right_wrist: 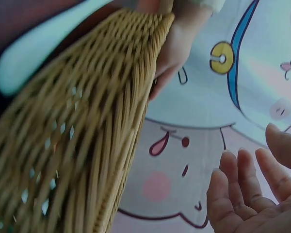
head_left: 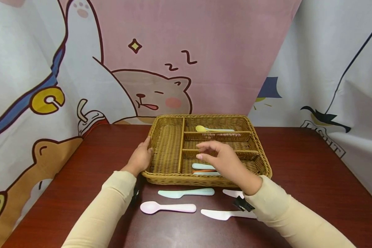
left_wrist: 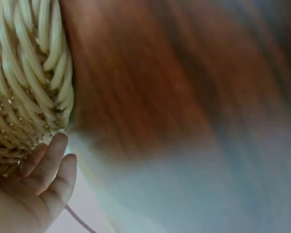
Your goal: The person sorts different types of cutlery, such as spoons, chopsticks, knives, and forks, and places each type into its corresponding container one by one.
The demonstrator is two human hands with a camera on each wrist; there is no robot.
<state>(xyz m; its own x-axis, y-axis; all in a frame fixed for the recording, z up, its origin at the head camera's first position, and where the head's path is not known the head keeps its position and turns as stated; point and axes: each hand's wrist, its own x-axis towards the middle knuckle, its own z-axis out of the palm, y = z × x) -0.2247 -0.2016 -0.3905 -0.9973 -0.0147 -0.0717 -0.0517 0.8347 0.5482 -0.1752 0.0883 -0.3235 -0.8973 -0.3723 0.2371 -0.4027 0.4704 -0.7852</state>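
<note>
At nine o'clock on the wicker basket [head_left: 166,148], the left hand [head_left: 139,156] is apparently gripping it; toward four o'clock, the right hand [head_left: 225,160] is hovering above, loosely curved, holding nothing.

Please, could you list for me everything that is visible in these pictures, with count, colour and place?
Table: 1, reddish brown, under the basket
Basket: 1, tan, on the table
Knife: 1, pale green, before the basket
White knives: 2, white, front right, partly hidden
Pink spoon: 1, pale pink, front
Yellow spoon: 1, yellow, back right compartment
Blue piece: 1, pale blue, by yellow spoon, kind unclear
Blue handles: 2, pale blue, front right compartment
Orange handle: 1, orange, between blue handles
Cartoon cloth: count unclear, pink and white, behind
Sleeves: 2, cream, front
Left hand: 1, basket's left rim
Right hand: 1, above the basket
</note>
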